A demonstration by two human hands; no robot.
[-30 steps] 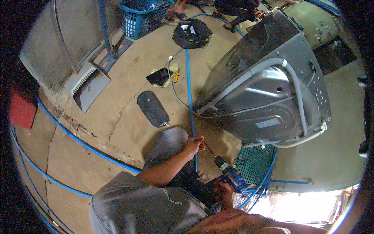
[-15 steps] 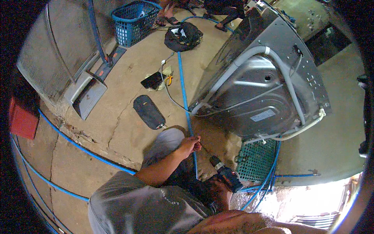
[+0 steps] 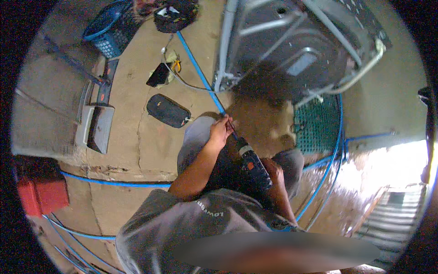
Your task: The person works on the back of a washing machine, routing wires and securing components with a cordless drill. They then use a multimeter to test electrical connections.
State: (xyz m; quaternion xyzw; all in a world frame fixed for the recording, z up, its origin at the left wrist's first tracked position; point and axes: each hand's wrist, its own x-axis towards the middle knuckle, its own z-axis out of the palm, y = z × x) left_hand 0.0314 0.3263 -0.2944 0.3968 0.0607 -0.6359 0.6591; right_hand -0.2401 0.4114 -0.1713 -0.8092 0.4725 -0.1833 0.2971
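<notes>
My right hand (image 3: 273, 172) is wrapped around the grip of a dark cordless drill (image 3: 253, 166), whose chuck points up and left, away from me. At the front of the drill, my left hand (image 3: 220, 132) pinches with its fingertips; a thin dark thing shows there, too small to make out. The blue hose (image 3: 197, 67) passes just beyond the left fingertips. Ahead of both hands is a grey metal appliance (image 3: 292, 50), like a washing machine, with grey and white drain hoses on its panel.
Left of my knee lies a black zip case (image 3: 168, 111), with a phone (image 3: 159, 75) and yellow-handled pliers (image 3: 177, 65) beyond it. A black bag (image 3: 175, 18), blue basket (image 3: 112, 34), dustpan (image 3: 98, 128) and red box (image 3: 43, 192) stand farther out. A green perforated mat (image 3: 319, 128) lies right.
My view has shifted, so the appliance and floor items sit higher. My right hand has brought the drill up toward my left hand, and its chuck is now close to the left fingertips.
</notes>
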